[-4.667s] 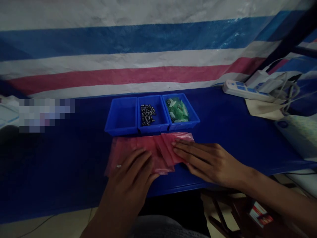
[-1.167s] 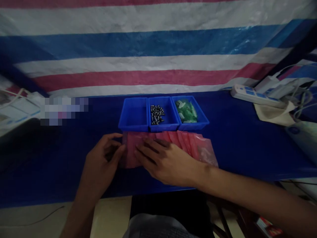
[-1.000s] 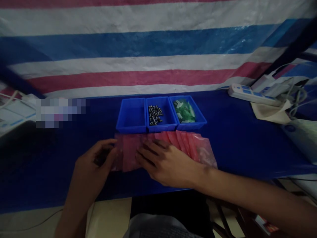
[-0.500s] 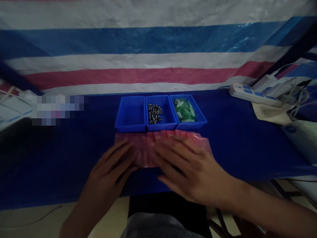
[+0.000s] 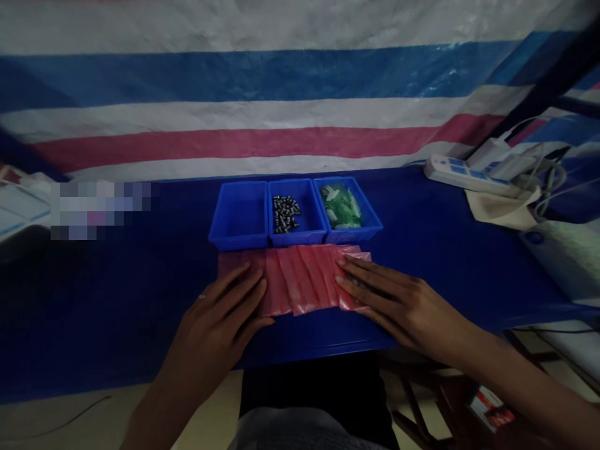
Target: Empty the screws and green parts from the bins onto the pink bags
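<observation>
Resting flat, left hand [image 5: 220,319] and right hand [image 5: 398,303] on pink bags [image 5: 300,281], blue table [image 5: 445,250], striped tarp [image 5: 262,125]

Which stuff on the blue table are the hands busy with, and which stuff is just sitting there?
Busy with:
- left hand, flat on the pink bags
- right hand, flat on their other end

Just sitting there:
- empty blue bin
- bin of screws
- bin of green parts
- power strip
</observation>
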Demonstrator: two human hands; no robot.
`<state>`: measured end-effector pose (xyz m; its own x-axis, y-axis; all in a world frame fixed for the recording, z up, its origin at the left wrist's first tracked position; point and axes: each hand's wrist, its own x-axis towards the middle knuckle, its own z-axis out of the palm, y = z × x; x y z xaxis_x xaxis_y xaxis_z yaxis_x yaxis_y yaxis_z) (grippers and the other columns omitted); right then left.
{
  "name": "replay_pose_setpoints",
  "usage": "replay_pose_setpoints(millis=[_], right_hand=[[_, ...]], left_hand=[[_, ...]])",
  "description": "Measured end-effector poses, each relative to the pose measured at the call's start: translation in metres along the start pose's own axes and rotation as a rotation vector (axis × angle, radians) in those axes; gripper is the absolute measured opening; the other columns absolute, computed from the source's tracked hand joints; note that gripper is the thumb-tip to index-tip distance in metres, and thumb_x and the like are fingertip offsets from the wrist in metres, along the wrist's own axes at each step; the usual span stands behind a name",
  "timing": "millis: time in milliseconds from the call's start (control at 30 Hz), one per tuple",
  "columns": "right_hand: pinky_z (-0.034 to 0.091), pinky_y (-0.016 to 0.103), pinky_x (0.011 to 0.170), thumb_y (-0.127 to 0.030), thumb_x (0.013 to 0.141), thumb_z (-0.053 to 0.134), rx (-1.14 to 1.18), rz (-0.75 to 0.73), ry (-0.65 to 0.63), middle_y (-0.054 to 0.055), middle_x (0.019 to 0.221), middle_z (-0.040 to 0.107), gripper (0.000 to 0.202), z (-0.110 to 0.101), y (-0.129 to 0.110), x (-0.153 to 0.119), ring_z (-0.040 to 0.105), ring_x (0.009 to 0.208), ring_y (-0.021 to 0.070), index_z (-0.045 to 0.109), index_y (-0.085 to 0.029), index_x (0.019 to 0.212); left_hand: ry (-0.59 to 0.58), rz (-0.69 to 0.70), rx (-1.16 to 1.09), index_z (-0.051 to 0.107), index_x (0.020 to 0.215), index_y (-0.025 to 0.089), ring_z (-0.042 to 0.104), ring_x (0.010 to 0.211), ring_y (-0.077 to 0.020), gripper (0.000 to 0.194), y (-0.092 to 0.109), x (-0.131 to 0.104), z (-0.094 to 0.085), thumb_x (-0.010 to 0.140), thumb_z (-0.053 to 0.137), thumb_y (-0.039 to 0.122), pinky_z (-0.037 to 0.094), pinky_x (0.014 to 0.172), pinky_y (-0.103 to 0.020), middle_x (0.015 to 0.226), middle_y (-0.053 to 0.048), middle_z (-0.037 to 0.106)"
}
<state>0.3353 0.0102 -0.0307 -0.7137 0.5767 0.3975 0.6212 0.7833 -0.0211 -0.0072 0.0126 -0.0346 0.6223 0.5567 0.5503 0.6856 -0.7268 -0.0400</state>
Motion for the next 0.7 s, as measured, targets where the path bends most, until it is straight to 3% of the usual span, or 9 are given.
replay_pose_setpoints(millis=[133,300,433,500,600,700], right_hand=[[0.057,0.046,0.116,-0.014,0.106,0.055,0.004,0.015,-0.01,0.018,0.155,0.059,0.043,-0.001,0.003,0.003,0.059,0.144,0.0297,0.06,-0.01,0.149],[0.058,0.048,0.113,-0.015,0.108,0.051,0.03,0.009,-0.026,0.022,0.155,0.057,0.042,-0.002,0.004,0.005,0.059,0.143,0.0317,0.061,-0.006,0.148],[0.053,0.049,0.119,-0.015,0.107,0.054,0.068,0.033,0.002,0.019,0.159,0.054,0.047,-0.006,0.007,0.001,0.055,0.147,0.0304,0.057,-0.013,0.153],[0.052,0.049,0.12,-0.018,0.106,0.058,0.063,0.039,0.005,0.017,0.16,0.054,0.05,-0.007,0.01,-0.004,0.053,0.149,0.0304,0.054,-0.015,0.156],[0.055,0.048,0.117,-0.022,0.106,0.061,0.056,0.043,-0.007,0.016,0.158,0.057,0.05,-0.004,0.011,-0.008,0.055,0.147,0.0298,0.055,-0.014,0.155],[0.056,0.047,0.116,-0.018,0.106,0.06,0.037,0.045,0.009,0.016,0.155,0.059,0.046,0.001,0.009,-0.006,0.058,0.144,0.029,0.058,-0.014,0.152]], left_hand=[[0.008,-0.045,0.0,0.064,0.136,0.013,0.066,0.133,-0.0264,0.032,0.001,-0.006,-0.006,0.109,0.058,0.029,0.062,0.108,-0.045,0.137,-0.01,0.073],[-0.027,-0.072,0.067,0.06,0.143,0.015,0.063,0.136,-0.0336,0.042,0.007,-0.005,-0.009,0.11,0.055,0.039,0.062,0.104,-0.053,0.143,-0.011,0.069],[0.013,-0.095,0.081,0.065,0.138,0.019,0.065,0.135,-0.0317,0.034,0.007,-0.005,-0.011,0.106,0.061,0.029,0.063,0.106,-0.048,0.143,-0.009,0.07],[0.009,-0.121,0.083,0.064,0.141,0.019,0.064,0.136,-0.0333,0.037,0.006,-0.006,-0.013,0.106,0.061,0.032,0.062,0.107,-0.05,0.147,-0.011,0.067],[-0.019,-0.109,0.091,0.062,0.144,0.017,0.064,0.136,-0.0347,0.044,0.006,-0.007,-0.012,0.108,0.056,0.042,0.066,0.099,-0.048,0.151,-0.014,0.063],[0.019,-0.108,0.076,0.065,0.135,0.014,0.069,0.13,-0.0321,0.036,0.006,-0.007,-0.005,0.109,0.057,0.037,0.069,0.093,-0.042,0.147,-0.017,0.065]])
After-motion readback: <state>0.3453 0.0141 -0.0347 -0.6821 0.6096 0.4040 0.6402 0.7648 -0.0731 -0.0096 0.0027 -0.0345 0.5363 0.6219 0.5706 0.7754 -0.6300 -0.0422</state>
